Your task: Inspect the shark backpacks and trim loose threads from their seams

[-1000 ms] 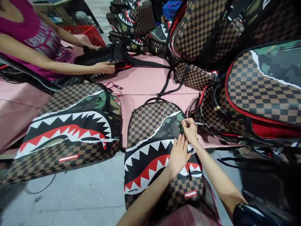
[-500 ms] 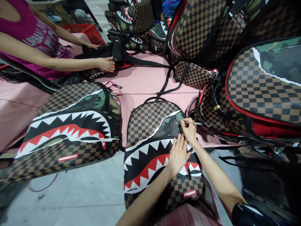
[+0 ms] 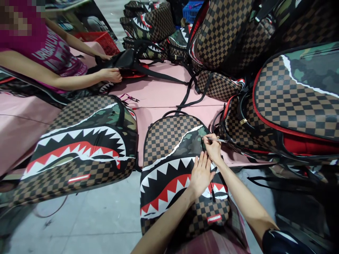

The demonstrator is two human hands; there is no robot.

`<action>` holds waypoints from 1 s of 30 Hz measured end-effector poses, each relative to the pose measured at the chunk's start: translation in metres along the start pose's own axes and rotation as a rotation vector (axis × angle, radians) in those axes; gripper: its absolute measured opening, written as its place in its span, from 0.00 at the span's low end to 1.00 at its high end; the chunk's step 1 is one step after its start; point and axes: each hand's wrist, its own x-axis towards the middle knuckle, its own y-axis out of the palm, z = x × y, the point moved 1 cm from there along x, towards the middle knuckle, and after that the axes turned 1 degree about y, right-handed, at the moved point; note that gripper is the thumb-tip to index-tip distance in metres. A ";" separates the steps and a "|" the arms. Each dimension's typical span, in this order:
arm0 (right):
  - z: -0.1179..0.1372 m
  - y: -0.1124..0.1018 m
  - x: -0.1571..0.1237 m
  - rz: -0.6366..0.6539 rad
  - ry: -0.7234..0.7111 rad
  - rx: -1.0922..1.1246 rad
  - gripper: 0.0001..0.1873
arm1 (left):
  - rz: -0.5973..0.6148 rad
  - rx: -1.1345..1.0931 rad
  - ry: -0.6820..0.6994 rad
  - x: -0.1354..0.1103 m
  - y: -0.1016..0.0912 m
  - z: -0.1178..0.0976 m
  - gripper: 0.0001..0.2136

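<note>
A checkered brown backpack [image 3: 169, 137] with a shark-mouth print and camouflage patch lies in front of me, hanging over the edge of the pink table [image 3: 159, 93]. My left hand [image 3: 201, 174] lies flat on the shark teeth, fingers stretched out. My right hand [image 3: 213, 148] is closed on a thin metal tool [image 3: 215, 139], its tip touching the seam by the camouflage patch.
A second shark backpack [image 3: 79, 148] lies to the left. More backpacks [image 3: 291, 91] are stacked at the right and back. Across the table a person in a pink shirt [image 3: 50, 53] handles a black bag [image 3: 124, 60]. Red [image 3: 104, 38] and blue [image 3: 192, 8] crates stand behind.
My hands have barely moved; the tool stays at the seam. The other person's near hand has drawn back to the left along the black bag.
</note>
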 end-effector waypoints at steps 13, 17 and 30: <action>-0.004 0.002 -0.001 -0.079 -0.065 0.056 0.10 | -0.035 0.046 0.001 0.000 0.002 0.000 0.27; -0.004 0.002 -0.001 -0.077 -0.076 0.049 0.10 | -0.035 0.048 0.001 0.000 0.003 0.000 0.28; -0.004 0.003 -0.003 -0.081 -0.064 0.041 0.10 | -0.039 0.032 0.003 -0.001 0.005 0.000 0.27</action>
